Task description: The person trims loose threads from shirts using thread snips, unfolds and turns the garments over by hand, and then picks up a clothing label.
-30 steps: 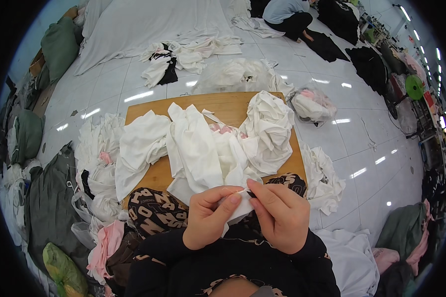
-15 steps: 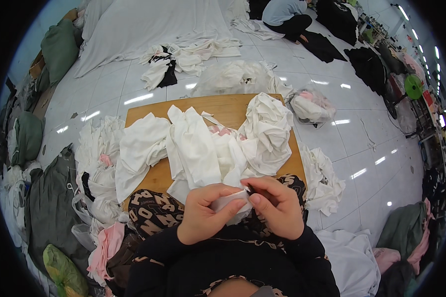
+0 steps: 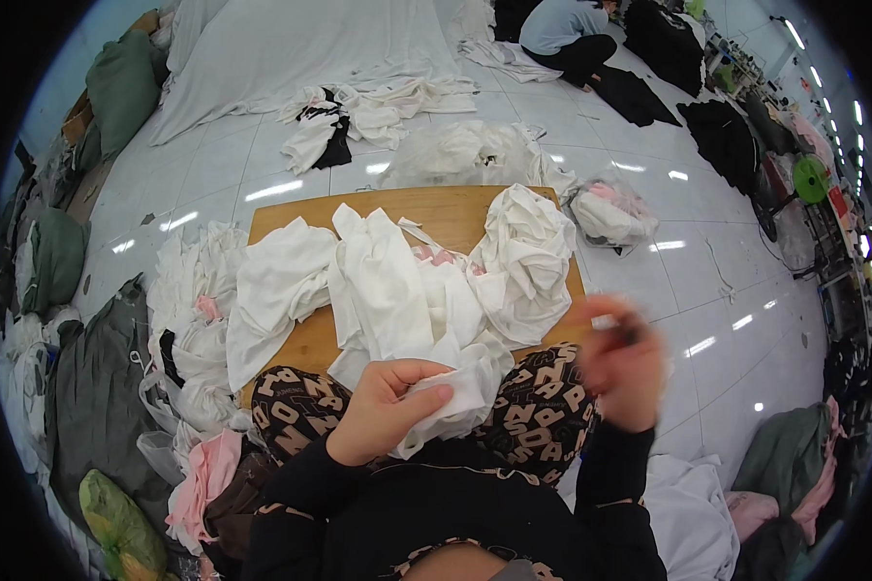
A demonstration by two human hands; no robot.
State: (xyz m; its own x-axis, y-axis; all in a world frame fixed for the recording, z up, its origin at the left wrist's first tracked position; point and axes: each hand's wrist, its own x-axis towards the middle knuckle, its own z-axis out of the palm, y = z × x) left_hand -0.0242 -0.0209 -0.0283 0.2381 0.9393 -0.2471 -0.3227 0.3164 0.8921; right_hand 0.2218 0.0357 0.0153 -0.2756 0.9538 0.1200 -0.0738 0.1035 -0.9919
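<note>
Hands apart. The left hand (image 3: 386, 412) pinches white cloth (image 3: 462, 392) above the lap (image 3: 543, 412), beside the wooden table (image 3: 310, 201), presumably to steady its fold. The blurred right hand (image 3: 622, 363) shows something dark (image 3: 632, 336); its grip cannot be judged.
</note>
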